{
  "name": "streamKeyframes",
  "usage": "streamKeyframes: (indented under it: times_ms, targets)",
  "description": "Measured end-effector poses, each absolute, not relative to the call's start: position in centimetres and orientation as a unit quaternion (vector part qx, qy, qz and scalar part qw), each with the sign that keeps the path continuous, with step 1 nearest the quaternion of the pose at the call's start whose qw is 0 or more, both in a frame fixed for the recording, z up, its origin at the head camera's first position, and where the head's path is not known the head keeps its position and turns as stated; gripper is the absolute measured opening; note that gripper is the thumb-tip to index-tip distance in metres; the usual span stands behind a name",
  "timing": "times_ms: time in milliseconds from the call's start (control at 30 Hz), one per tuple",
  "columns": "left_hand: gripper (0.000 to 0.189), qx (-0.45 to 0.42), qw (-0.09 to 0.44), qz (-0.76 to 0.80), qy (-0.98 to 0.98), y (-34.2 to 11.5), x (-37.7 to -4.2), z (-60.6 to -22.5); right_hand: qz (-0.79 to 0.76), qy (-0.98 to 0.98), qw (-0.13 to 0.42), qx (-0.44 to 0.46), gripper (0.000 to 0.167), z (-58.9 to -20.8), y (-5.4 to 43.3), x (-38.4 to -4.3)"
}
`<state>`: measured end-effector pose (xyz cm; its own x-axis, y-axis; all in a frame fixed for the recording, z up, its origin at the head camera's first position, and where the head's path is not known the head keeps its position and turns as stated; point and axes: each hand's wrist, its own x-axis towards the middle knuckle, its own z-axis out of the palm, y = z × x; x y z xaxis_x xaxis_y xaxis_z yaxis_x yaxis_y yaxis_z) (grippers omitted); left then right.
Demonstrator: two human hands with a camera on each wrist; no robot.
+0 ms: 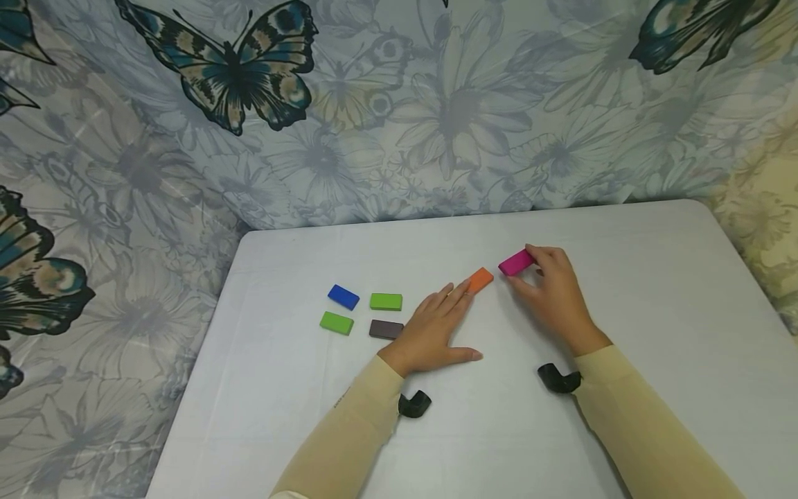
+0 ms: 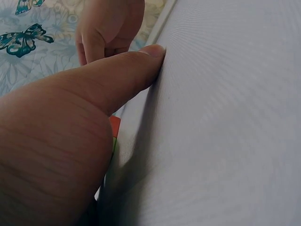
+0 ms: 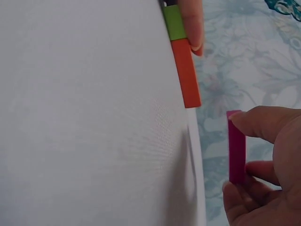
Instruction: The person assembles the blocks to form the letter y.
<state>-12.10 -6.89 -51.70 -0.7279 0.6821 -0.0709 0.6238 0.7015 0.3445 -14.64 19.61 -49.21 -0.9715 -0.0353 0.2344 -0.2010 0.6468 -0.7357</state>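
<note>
My right hand (image 1: 556,296) pinches a magenta block (image 1: 515,263) between thumb and fingers; in the right wrist view the magenta block (image 3: 237,146) stands upright in the grip. Just left of it lies an orange block (image 1: 481,280) on the white table. My left hand (image 1: 431,333) is spread flat, palm down, its fingertips at the near end of the orange block and its thumb stretched out to the right. In the right wrist view a green block (image 3: 175,22) shows against the end of the orange block (image 3: 187,73), beside the left fingers.
Left of the left hand lie a blue block (image 1: 343,296), two green blocks (image 1: 386,301) and a dark grey block (image 1: 385,329), partly covered by that hand. The white table (image 1: 262,388) has its far edge against a butterfly-patterned cloth (image 1: 374,166).
</note>
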Motion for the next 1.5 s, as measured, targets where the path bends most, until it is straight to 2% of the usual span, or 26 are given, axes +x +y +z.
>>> streamKeyframes:
  times_ms: [567,1067,1333,1500]
  targets:
    - [0.111,0.357,0.096,0.136,0.919,-6.9,-12.2,-51.9,0.392,-0.916,0.052,0.071,0.065,-49.7,18.9,-17.2]
    - [0.111,0.356,0.094,0.129,0.921,-7.0,-12.2,-51.8,0.388,-0.918,0.028,0.071,0.066,-51.7,18.8,-17.6]
    - [0.111,0.359,0.091,0.133,0.919,-6.9,-12.2,-51.8,0.425,-0.900,0.055,0.079,0.054,-52.0,19.6,-17.1]
    - [0.111,0.358,0.092,0.133,0.920,-6.9,-12.1,-51.7,0.418,-0.903,0.066,0.078,0.052,-52.2,19.3,-17.1]
